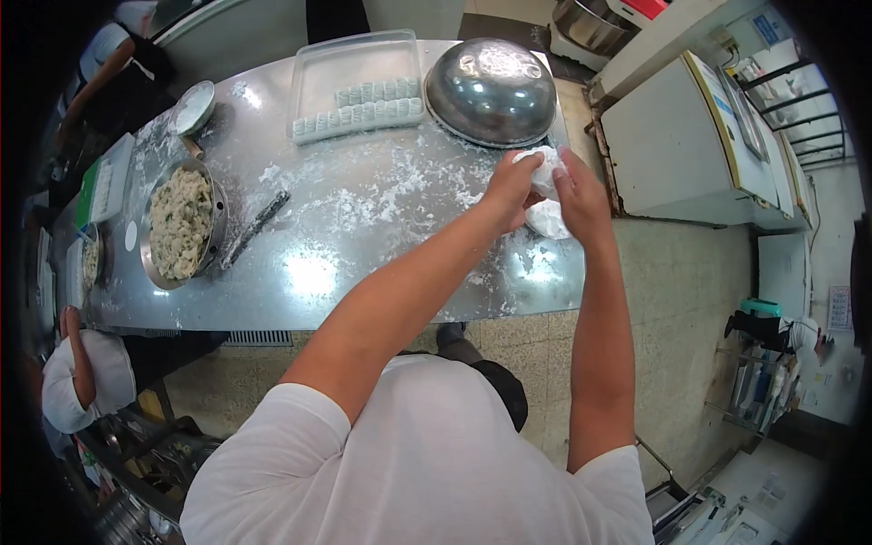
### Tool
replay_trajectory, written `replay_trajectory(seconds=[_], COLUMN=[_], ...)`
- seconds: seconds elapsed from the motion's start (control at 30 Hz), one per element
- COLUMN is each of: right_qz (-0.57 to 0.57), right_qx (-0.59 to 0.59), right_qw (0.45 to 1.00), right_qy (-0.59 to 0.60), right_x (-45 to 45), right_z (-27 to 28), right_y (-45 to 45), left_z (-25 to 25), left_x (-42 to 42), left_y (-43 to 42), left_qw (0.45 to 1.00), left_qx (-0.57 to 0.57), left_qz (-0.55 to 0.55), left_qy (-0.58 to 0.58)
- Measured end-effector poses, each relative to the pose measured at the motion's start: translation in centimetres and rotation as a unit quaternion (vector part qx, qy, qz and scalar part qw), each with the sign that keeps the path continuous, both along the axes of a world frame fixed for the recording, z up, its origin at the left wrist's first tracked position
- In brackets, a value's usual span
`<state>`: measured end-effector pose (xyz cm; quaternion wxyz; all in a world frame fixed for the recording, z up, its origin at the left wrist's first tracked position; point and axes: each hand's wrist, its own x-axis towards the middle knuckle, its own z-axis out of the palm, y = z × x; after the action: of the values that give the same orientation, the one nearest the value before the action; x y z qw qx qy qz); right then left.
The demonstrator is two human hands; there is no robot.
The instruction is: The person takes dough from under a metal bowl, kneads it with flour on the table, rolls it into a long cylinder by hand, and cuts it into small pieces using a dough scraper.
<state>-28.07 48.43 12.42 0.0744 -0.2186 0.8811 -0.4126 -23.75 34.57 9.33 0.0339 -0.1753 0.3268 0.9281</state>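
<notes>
Above the right end of the steel table (381, 263), my left hand (512, 189) and my right hand (584, 198) are close together. Both are closed on one lump of floury white dough (546, 169), which sits between thumbs and fingers. Fingers cover part of it. Just below the hands, a second white dough piece (549, 221) lies on the table, partly hidden by my left hand. An upturned metal bowl (490, 91) rests right beyond the hands.
A clear plastic tray (313, 68) holds rows of small white dough pieces (359, 113). Left are a bowl of chopped filling (182, 222), a dark flour-dusted stick-like tool (256, 227) and a flour bowl (193, 107). Co-workers stand at the left; a white cabinet (672, 136) stands right.
</notes>
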Motion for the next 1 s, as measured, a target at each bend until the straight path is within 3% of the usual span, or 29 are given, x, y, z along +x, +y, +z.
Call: replay_trajectory(seconds=[0.07,0.1,0.2,0.27,0.33,0.4,0.47,0.53,0.6,0.63,0.67,0.7,0.73,0.77,0.8,0.83,0.87,0.93,1.0], right_qz=[0.067,0.067,0.082,0.059,0.053,0.039,0.022,0.069,0.135,0.145,0.097,0.047,-0.001,0.002,0.008,0.003,-0.002,0.005,-0.024], right_qx=[0.056,0.116,0.155,0.108,0.125,0.139,0.135,0.151,0.032,0.028,-0.062,-0.148,-0.229,-0.241,-0.240,-0.287,-0.328,-0.333,-0.319], right_qw=[0.975,0.963,0.967,0.975,0.964,0.964,0.951,0.957,0.984,0.983,0.993,0.985,0.957,0.947,0.947,0.912,0.867,0.851,0.844], right_qy=[0.206,0.233,0.186,0.187,0.230,0.221,0.277,0.238,0.114,0.113,0.020,-0.077,-0.178,-0.210,-0.213,-0.295,-0.374,-0.405,-0.430], right_x=[0.4,1.8,3.3,3.5,3.2,3.4,3.2,3.5,2.8,3.0,3.6,4.3,5.2,5.9,6.3,6.5,6.7,8.1,9.3], right_z=[-2.8,-3.4,-3.1,-3.4,-4.0,-4.0,-3.2,-3.5,-3.4,-3.6,-3.8,-4.2,-4.8,-5.7,-7.4,-9.8,-11.6,-12.6,-12.4], right_y=[0.2,0.0,1.1,1.0,0.7,0.0,-0.9,-1.7,-2.5,-3.2,-3.8,-4.4,-5.8,-7.1,-8.2,-9.5,-10.8,-13.4,-15.9], left_z=[0.2,-1.0,-0.3,0.1,-0.9,-1.1,-1.0,-1.3,-1.4,-1.6,-1.8,-2.6,-3.7,-4.3,-4.8,-5.5,-7.0,-9.8,-10.0], left_x=[-0.5,-1.4,-0.8,-0.1,-0.2,-0.1,0.3,1.1,2.8,4.2,5.6,7.5,10.0,11.6,13.2,14.4,15.1,16.8,18.7], left_y=[0.7,0.8,0.2,-0.2,-0.6,-0.7,-1.6,-2.8,-5.5,-6.8,-8.5,-11.2,-14.3,-15.8,-17.0,-17.7,-18.1,-18.2,-17.4], left_qw=[1.000,0.999,0.999,0.997,0.998,0.999,1.000,1.000,1.000,0.998,0.994,0.949,0.845,0.844,0.727,0.580,0.579,0.489,0.508], left_qx=[0.012,0.026,0.034,0.053,0.053,-0.024,0.010,-0.005,-0.014,-0.032,-0.050,-0.290,-0.514,-0.515,-0.665,-0.790,-0.791,-0.848,-0.836], left_qz=[0.012,0.017,0.034,0.046,0.019,-0.009,0.001,0.008,0.017,0.057,0.096,0.125,0.147,0.152,0.152,0.146,0.151,0.026,-0.005], left_qy=[-0.024,-0.012,-0.013,-0.017,0.001,-0.025,-0.020,0.010,0.016,0.014,0.010,0.019,0.017,0.013,0.077,0.136,0.129,0.202,0.208])
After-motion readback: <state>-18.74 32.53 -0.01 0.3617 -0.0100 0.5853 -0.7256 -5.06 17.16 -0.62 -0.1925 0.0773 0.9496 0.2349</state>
